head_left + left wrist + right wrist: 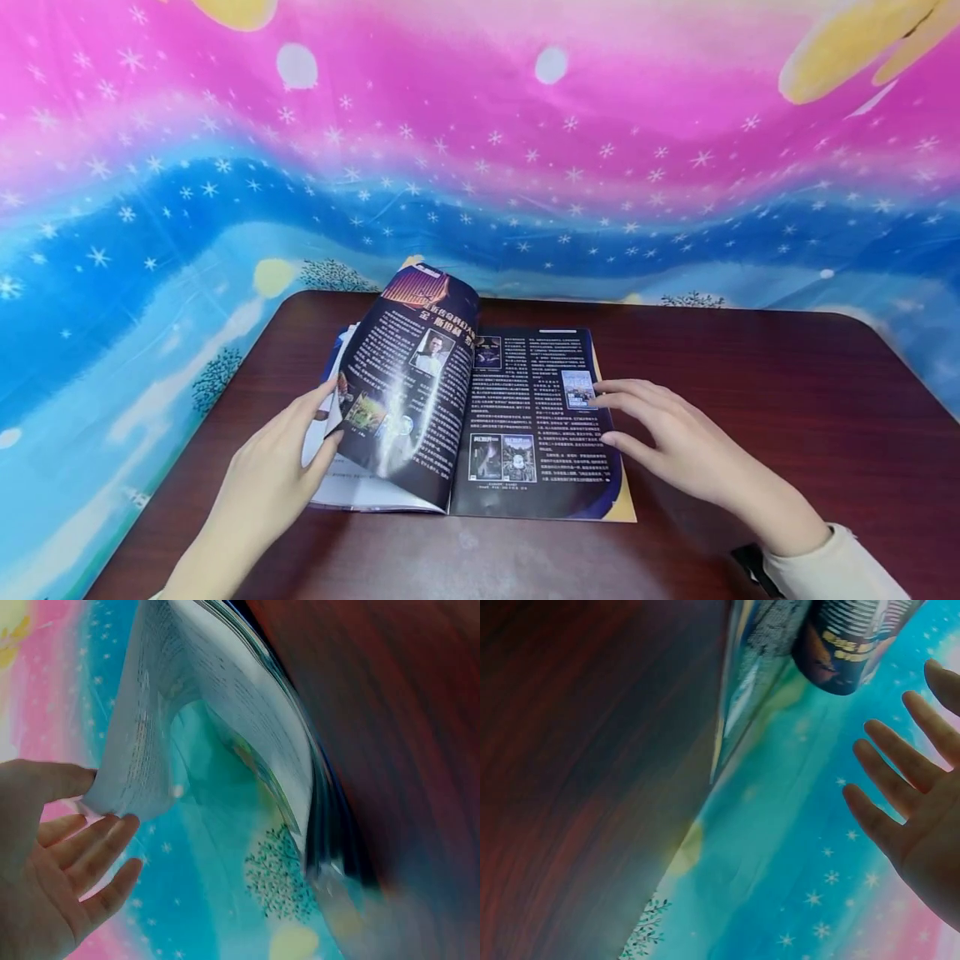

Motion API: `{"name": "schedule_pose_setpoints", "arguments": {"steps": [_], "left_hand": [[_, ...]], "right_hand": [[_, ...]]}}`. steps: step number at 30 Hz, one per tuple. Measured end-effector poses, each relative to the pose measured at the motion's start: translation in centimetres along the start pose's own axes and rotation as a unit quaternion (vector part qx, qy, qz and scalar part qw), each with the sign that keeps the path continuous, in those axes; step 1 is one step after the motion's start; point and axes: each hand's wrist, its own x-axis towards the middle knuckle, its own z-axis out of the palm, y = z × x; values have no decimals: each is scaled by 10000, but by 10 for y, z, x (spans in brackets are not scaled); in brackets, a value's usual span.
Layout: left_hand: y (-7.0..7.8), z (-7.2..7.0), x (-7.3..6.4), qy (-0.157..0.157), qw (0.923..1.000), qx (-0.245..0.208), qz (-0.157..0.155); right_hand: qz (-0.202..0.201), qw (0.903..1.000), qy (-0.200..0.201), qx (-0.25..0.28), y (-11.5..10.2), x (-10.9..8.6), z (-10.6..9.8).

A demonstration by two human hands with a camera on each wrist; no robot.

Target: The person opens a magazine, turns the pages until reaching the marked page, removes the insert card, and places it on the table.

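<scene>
A magazine (536, 417) lies spread on the dark wooden table, its dark pages printed with white text and small pictures. One leaf (408, 383) is raised and curves over the left half. My left hand (273, 471) pinches that leaf's outer edge between thumb and fingers; in the left wrist view the page (139, 750) bends up from the thumb. My right hand (667, 442) hovers by the right page's outer edge, fingers spread and slightly bent. In the right wrist view the right hand (922, 802) holds nothing and appears apart from the magazine.
The reddish-brown table (750, 375) extends on both sides of the magazine. Behind it hangs a pink and blue cloth (480, 192) with snowflakes. A black band (753, 568) shows near the right sleeve (832, 571).
</scene>
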Motion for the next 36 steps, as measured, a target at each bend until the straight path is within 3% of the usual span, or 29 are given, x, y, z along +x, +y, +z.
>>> {"name": "schedule_pose_setpoints", "arguments": {"steps": [10,14,23,36], "left_hand": [[-17,-5,-10,-491,9988,27,-37],[-23,-7,-11,-879,9961,42,-100],[-33,-1,-10,-2145,9754,210,-454],[-40,9,-7,-2820,9558,503,-657]], "right_hand": [[117,9983,-571,-2,8,-13,10],[122,9972,-737,-43,12,-18,14],[315,9897,-1398,-5,17,-31,17],[567,9767,-2060,218,19,-27,21]]}}
